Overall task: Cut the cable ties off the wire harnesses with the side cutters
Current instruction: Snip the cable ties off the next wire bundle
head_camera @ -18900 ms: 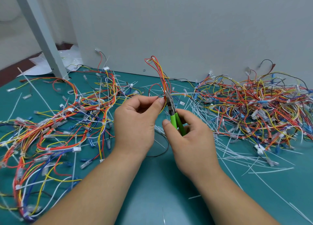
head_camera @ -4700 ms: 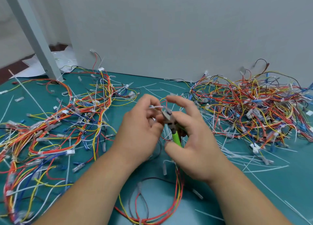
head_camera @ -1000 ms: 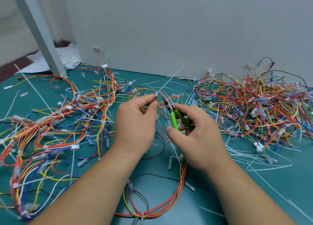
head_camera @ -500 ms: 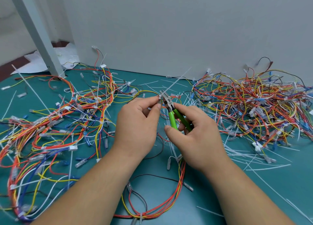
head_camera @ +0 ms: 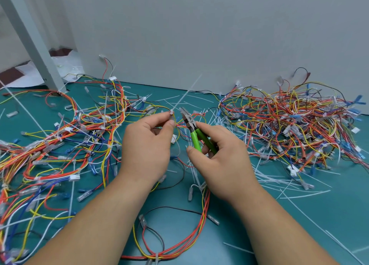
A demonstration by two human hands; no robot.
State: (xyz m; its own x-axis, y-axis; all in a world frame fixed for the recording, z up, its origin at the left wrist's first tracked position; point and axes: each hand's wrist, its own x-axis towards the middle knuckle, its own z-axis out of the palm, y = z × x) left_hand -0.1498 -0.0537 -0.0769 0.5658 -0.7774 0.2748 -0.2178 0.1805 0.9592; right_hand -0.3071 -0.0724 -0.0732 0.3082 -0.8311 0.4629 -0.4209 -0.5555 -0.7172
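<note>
Over a teal worktop (head_camera: 299,220), the left hand (head_camera: 147,146) pinches a white cable tie (head_camera: 172,111) between thumb and forefinger, its long tail slanting up and to the right. The right hand (head_camera: 221,160) is curled around the green handles of the side cutters (head_camera: 192,129), whose slightly parted jaws point up and to the left, just beside the tie. The wire harness (head_camera: 179,242) loops below both wrists. Tangled harness piles (head_camera: 289,121) lie on either side, amid cut tie strips (head_camera: 279,182).
</note>
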